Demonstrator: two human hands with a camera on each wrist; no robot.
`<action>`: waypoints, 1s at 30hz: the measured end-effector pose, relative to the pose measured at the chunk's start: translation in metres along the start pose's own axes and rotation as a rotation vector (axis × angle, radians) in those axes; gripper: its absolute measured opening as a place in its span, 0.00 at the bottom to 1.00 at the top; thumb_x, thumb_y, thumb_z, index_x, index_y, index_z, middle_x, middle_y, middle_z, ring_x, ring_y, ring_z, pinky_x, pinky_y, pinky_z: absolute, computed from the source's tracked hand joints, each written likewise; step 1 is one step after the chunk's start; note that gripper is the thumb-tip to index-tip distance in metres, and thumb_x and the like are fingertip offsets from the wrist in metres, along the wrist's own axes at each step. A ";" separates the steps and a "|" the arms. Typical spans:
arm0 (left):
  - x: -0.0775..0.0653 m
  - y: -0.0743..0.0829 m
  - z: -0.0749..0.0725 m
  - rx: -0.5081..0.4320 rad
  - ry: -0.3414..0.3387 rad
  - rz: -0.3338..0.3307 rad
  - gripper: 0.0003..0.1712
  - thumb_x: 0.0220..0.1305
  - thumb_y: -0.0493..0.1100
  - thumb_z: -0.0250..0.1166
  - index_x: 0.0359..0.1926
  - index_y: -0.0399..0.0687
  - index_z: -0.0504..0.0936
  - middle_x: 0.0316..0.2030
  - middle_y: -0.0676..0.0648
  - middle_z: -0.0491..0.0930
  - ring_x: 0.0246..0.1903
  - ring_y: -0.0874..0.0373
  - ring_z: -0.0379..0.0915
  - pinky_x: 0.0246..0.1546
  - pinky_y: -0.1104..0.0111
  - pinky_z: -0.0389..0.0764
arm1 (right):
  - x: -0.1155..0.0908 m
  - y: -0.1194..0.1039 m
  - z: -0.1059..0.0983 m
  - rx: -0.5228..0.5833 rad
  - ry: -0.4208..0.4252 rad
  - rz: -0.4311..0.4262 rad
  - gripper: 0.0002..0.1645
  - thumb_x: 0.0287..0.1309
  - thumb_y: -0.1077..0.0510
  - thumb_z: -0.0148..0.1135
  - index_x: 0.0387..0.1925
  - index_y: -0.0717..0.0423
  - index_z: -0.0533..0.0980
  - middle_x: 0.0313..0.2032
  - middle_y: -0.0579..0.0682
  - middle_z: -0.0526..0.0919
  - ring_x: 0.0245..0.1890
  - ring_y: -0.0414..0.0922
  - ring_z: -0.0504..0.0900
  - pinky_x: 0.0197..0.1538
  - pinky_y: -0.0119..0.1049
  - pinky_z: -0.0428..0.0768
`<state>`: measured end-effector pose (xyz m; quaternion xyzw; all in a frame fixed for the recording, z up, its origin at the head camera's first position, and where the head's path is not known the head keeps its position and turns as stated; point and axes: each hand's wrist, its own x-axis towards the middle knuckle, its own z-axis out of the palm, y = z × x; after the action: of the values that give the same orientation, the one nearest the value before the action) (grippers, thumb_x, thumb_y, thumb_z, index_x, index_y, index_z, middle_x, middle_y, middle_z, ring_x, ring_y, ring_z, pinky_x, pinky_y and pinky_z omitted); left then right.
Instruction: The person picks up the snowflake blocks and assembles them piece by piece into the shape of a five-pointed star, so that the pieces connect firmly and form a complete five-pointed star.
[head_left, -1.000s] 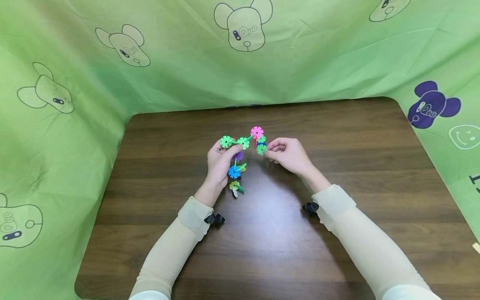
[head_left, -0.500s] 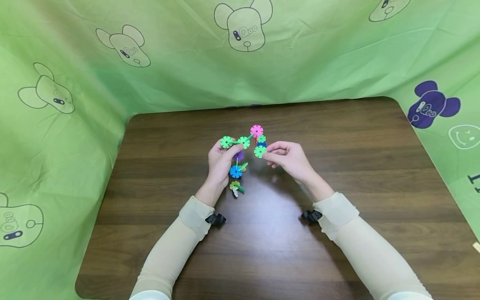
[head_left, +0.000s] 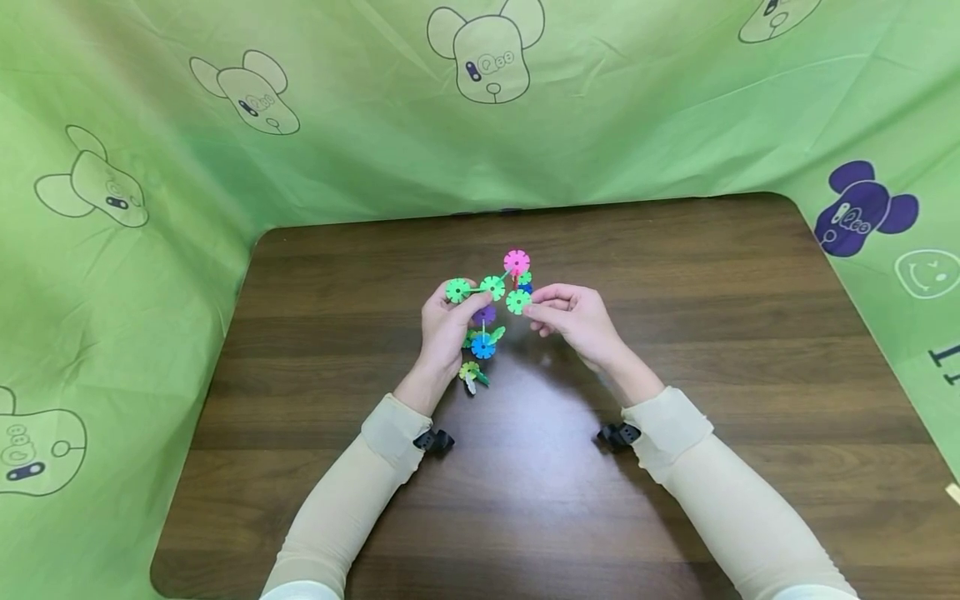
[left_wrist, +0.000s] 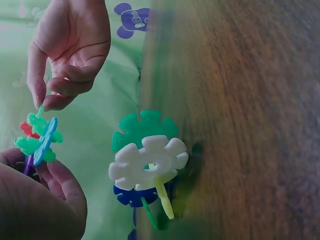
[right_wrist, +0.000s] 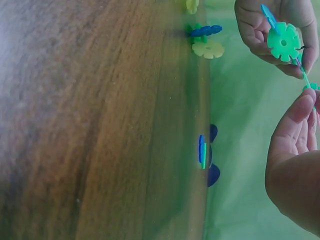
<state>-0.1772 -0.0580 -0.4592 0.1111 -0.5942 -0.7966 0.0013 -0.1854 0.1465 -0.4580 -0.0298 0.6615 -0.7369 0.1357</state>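
While both hands are raised just above the middle of the dark wooden table (head_left: 675, 333), they share one linked chain of snowflake discs (head_left: 487, 312). Left hand (head_left: 446, 329): fingers curled round the chain's upper part, thumb and forefinger gripping near two bright green discs (head_left: 458, 290) at its top left; purple and blue discs (head_left: 483, 346) hang just below the fingers. Chain's lower end, a white disc (left_wrist: 147, 162) with green and dark blue discs behind it, touches the tabletop near the left wrist, per the left wrist view. Right hand (head_left: 573, 317): thumb and forefinger pinch a single green disc (head_left: 518, 301) at the chain's right end; remaining fingers loosely curled beneath. A pink disc (head_left: 516, 262) stands at the top of the chain, between the two hands and slightly beyond them. Right wrist view: right fingertips (right_wrist: 305, 107) close on a thin green disc edge. Green printed cloth (head_left: 150, 208) surrounds the table on three sides. Cream sleeves (head_left: 720, 492) cover both forearms.
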 end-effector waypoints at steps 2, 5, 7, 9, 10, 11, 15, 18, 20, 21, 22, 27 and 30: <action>0.000 0.000 -0.001 0.003 -0.015 -0.009 0.16 0.58 0.33 0.74 0.45 0.31 0.80 0.28 0.54 0.81 0.25 0.63 0.74 0.29 0.71 0.77 | 0.000 -0.001 0.000 0.015 0.018 0.001 0.05 0.62 0.70 0.68 0.40 0.66 0.81 0.28 0.49 0.89 0.25 0.40 0.85 0.32 0.32 0.84; 0.000 0.000 -0.002 -0.009 -0.055 -0.032 0.11 0.58 0.33 0.74 0.41 0.39 0.81 0.26 0.53 0.81 0.23 0.63 0.75 0.29 0.71 0.79 | 0.000 -0.002 0.000 0.038 0.040 0.002 0.05 0.62 0.71 0.67 0.41 0.65 0.81 0.28 0.49 0.89 0.26 0.40 0.85 0.32 0.31 0.84; 0.000 0.000 -0.003 -0.023 -0.094 -0.049 0.10 0.59 0.33 0.73 0.41 0.43 0.82 0.26 0.53 0.81 0.23 0.63 0.76 0.29 0.71 0.80 | 0.000 -0.003 0.000 0.048 0.050 -0.001 0.06 0.62 0.71 0.67 0.41 0.64 0.81 0.28 0.49 0.89 0.25 0.40 0.85 0.31 0.30 0.84; 0.000 0.000 -0.004 -0.042 -0.142 -0.070 0.10 0.60 0.34 0.72 0.42 0.46 0.81 0.26 0.52 0.81 0.24 0.63 0.78 0.30 0.71 0.81 | 0.000 -0.004 0.000 0.058 0.054 -0.007 0.06 0.62 0.72 0.67 0.40 0.64 0.81 0.28 0.49 0.89 0.25 0.40 0.85 0.31 0.30 0.84; 0.000 0.000 -0.004 -0.054 -0.166 -0.078 0.10 0.62 0.35 0.71 0.43 0.46 0.81 0.26 0.52 0.83 0.25 0.63 0.79 0.30 0.71 0.82 | 0.000 -0.005 -0.001 0.059 0.054 -0.012 0.06 0.62 0.72 0.67 0.40 0.64 0.81 0.28 0.49 0.89 0.25 0.40 0.85 0.31 0.30 0.84; 0.000 0.000 -0.004 -0.063 -0.190 -0.086 0.10 0.63 0.36 0.70 0.44 0.46 0.81 0.27 0.52 0.83 0.27 0.63 0.80 0.30 0.71 0.82 | 0.000 -0.005 -0.001 0.057 0.053 -0.016 0.06 0.62 0.72 0.67 0.40 0.64 0.81 0.28 0.49 0.89 0.26 0.40 0.85 0.31 0.30 0.84; -0.001 0.001 -0.003 -0.068 -0.253 -0.106 0.12 0.69 0.42 0.68 0.49 0.42 0.82 0.31 0.50 0.85 0.30 0.63 0.82 0.31 0.71 0.82 | 0.000 -0.008 0.000 0.039 0.047 -0.029 0.06 0.63 0.72 0.66 0.41 0.64 0.82 0.28 0.49 0.88 0.26 0.41 0.85 0.31 0.30 0.84; 0.000 0.001 -0.003 -0.037 -0.268 -0.104 0.16 0.70 0.44 0.67 0.54 0.41 0.83 0.35 0.44 0.86 0.30 0.62 0.82 0.31 0.70 0.83 | 0.000 -0.010 0.000 0.017 0.047 -0.037 0.07 0.63 0.72 0.66 0.42 0.65 0.82 0.28 0.49 0.88 0.26 0.40 0.85 0.31 0.30 0.84; 0.001 0.001 -0.003 -0.008 -0.283 -0.095 0.18 0.71 0.44 0.67 0.58 0.41 0.82 0.39 0.37 0.87 0.30 0.61 0.82 0.32 0.69 0.83 | 0.000 -0.011 -0.001 0.004 0.049 -0.044 0.07 0.63 0.71 0.66 0.43 0.65 0.82 0.29 0.50 0.89 0.26 0.40 0.85 0.31 0.30 0.84; 0.001 0.001 -0.003 0.003 -0.294 -0.091 0.19 0.71 0.43 0.67 0.59 0.41 0.81 0.41 0.34 0.87 0.31 0.61 0.83 0.32 0.68 0.84 | 0.000 -0.011 -0.001 -0.001 0.052 -0.047 0.07 0.63 0.71 0.67 0.43 0.66 0.82 0.29 0.51 0.89 0.26 0.40 0.85 0.31 0.30 0.84; 0.002 0.001 -0.004 0.010 -0.306 -0.087 0.21 0.71 0.42 0.66 0.61 0.40 0.80 0.42 0.32 0.86 0.32 0.60 0.84 0.33 0.67 0.84 | 0.000 -0.011 -0.001 -0.006 0.056 -0.051 0.07 0.63 0.71 0.67 0.43 0.66 0.82 0.30 0.52 0.89 0.26 0.40 0.85 0.31 0.30 0.84; 0.004 0.000 -0.006 0.042 -0.366 -0.087 0.26 0.69 0.39 0.63 0.66 0.38 0.75 0.38 0.40 0.89 0.34 0.58 0.85 0.35 0.65 0.85 | 0.001 -0.010 -0.001 -0.049 0.070 -0.072 0.10 0.62 0.70 0.67 0.45 0.71 0.81 0.30 0.54 0.89 0.27 0.40 0.86 0.32 0.31 0.84; 0.004 -0.001 -0.006 0.081 -0.364 -0.079 0.23 0.69 0.44 0.64 0.62 0.40 0.78 0.36 0.46 0.88 0.39 0.49 0.85 0.36 0.66 0.84 | 0.001 -0.009 0.000 -0.092 0.071 -0.084 0.12 0.62 0.70 0.68 0.46 0.74 0.81 0.29 0.50 0.89 0.27 0.41 0.87 0.33 0.32 0.85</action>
<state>-0.1801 -0.0634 -0.4628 -0.0116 -0.6115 -0.7783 -0.1421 -0.1882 0.1474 -0.4495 -0.0378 0.6974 -0.7113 0.0795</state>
